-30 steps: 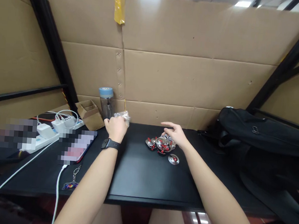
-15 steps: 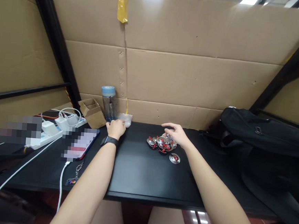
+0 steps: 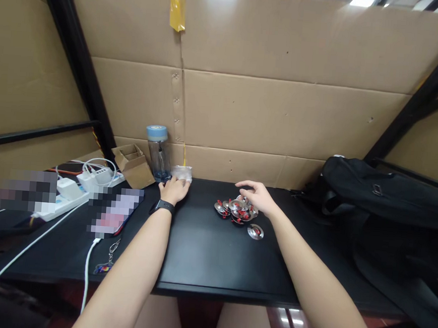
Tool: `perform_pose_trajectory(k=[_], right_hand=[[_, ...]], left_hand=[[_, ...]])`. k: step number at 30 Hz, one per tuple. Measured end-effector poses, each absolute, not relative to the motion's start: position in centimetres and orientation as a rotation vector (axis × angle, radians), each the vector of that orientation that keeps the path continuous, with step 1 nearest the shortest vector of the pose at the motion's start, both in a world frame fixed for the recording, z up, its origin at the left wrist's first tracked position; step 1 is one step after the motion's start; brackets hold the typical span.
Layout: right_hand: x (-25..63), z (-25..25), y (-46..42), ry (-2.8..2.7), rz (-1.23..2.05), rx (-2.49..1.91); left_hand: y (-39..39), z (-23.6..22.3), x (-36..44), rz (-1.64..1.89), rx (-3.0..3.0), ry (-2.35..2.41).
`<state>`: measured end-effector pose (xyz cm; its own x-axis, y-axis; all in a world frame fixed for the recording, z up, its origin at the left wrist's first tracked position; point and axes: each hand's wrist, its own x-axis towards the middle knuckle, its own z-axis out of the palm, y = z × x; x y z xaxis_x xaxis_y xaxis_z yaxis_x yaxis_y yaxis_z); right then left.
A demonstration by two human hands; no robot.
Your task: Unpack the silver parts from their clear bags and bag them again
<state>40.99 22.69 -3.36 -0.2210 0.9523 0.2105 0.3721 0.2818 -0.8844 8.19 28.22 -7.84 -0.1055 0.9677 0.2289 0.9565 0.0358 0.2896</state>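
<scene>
My left hand (image 3: 175, 189), with a dark watch on its wrist, reaches to the back of the desk. Its fingers are spread at the near edge of a crumpled clear plastic bag (image 3: 183, 172); whether they press on it I cannot tell. Near mid-desk lies a pile of small shiny metal discs with red loops, like finger cymbals (image 3: 238, 206). One more finger cymbal (image 3: 255, 231) lies apart, nearer to me. My right hand (image 3: 257, 195) hovers at the pile's back right, fingers curved and apart, its lower fingers partly hidden.
A blue-lidded bottle (image 3: 158, 154) and an open cardboard box (image 3: 133, 165) stand left of the bag. Further left are a phone (image 3: 118, 211), a keychain (image 3: 110, 259) and a white power strip (image 3: 62, 204) with cables. A black backpack (image 3: 386, 197) fills the right side. Cardboard walls (image 3: 283, 113) enclose the desk.
My left hand has moved slightly right, and its fingers have spread out at the plastic bag. My right hand and the pile look the same. The view has shifted a little.
</scene>
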Motion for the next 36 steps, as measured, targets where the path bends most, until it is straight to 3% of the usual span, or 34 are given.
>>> perform_pose_trajectory(k=[7, 25, 36], right_hand=[[41.1, -3.4, 22.8, -1.779, 0.895, -1.213], [41.1, -3.2, 22.7, -1.791, 0.896, -1.231], [41.5, -3.6, 23.1, -1.82, 0.895, -1.218]], left_hand=[[28.6, -7.8, 9.0, 0.525, 2.13, 2.226], [28.4, -7.6, 9.6, 0.755, 1.968, 2.189], [28.1, -7.9, 9.5, 0.776, 2.057, 2.397]])
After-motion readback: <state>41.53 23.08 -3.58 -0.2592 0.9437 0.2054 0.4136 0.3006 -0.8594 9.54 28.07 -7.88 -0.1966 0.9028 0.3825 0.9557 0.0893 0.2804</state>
